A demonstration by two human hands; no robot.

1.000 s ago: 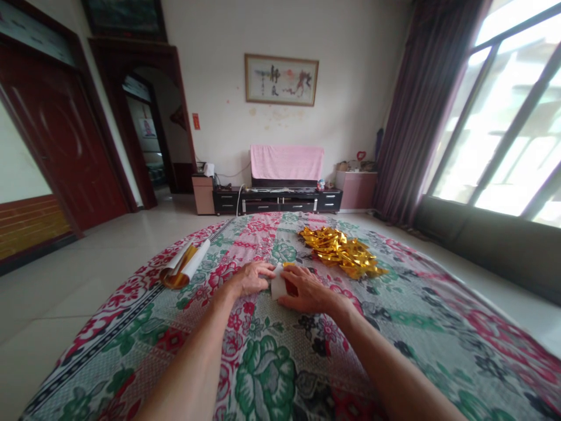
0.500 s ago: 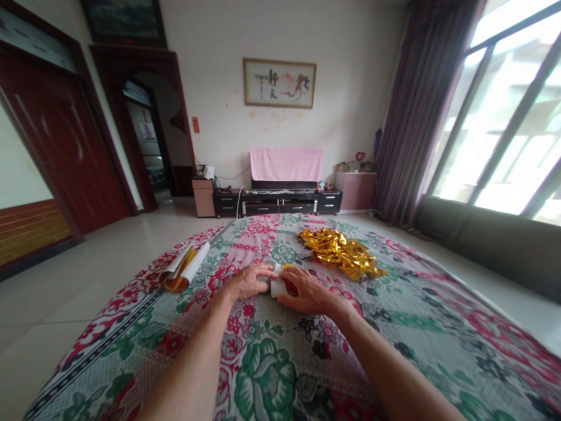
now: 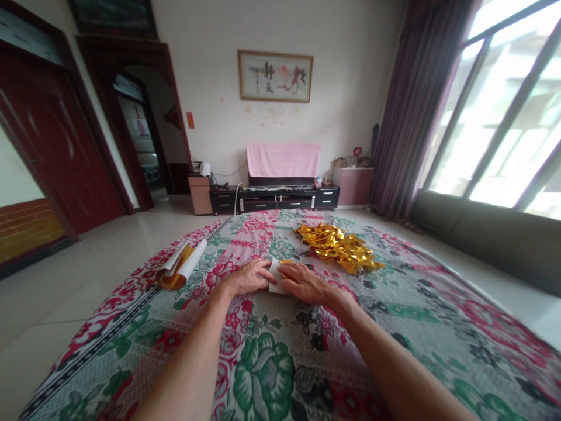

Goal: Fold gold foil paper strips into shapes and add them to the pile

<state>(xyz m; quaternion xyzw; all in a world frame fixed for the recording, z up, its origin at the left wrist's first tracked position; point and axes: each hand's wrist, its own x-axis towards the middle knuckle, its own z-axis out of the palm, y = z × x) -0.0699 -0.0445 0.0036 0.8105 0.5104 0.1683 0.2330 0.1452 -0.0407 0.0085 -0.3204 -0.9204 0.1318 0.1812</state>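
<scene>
A small white piece of paper (image 3: 274, 277) with a bit of gold at its upper right lies on the flowered cloth (image 3: 263, 374) between my hands. My left hand (image 3: 250, 277) touches its left side, fingers apart and stretched toward it. Flat over its right part rests my right hand (image 3: 305, 283), fingers spread, hiding some of the paper. To the right and farther off is a heap of shiny gold folded pieces (image 3: 339, 248). On the left lies a curled roll of white-backed gold sheet (image 3: 182, 266).
Past the cloth's far edge stands a low black cabinet (image 3: 263, 202) with a pink towel (image 3: 284, 160) draped above it. A framed picture (image 3: 276, 76) hangs on the wall. Purple curtains (image 3: 418, 105) and a window are at the right, a dark red door (image 3: 52, 134) at the left.
My right hand has flattened onto the white paper, which was more raised and curled before. My left hand's fingers have spread slightly. The whole view has shifted a little.
</scene>
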